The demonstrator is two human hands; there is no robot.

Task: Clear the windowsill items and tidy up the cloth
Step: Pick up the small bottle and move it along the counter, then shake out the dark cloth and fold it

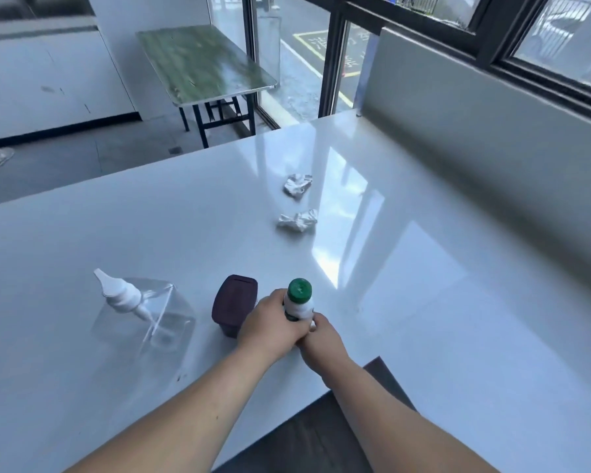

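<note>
you stand at a wide white sill [423, 302] under the window. the small white bottle with the green cap [299, 299] is the thing to find first; it stands upright near the front edge of the sill. far to the left of that bottle stands a big clear pump bottle [144, 312] with a white pump top. just left of the green-cap bottle, touching close, sits a small dark purple box [233, 303]. your left hand [270, 322] wraps its fingers around the left side of the green-cap bottle and holds it tight. your right hand [321, 336] is just right of the bottle and low at its base; its fingertips touch the bottle, but you cannot tell how hard it grips. behind the bottle, well apart from it, lie two crumpled white cloths [297, 220], one farther back [297, 186] than the other.
</note>
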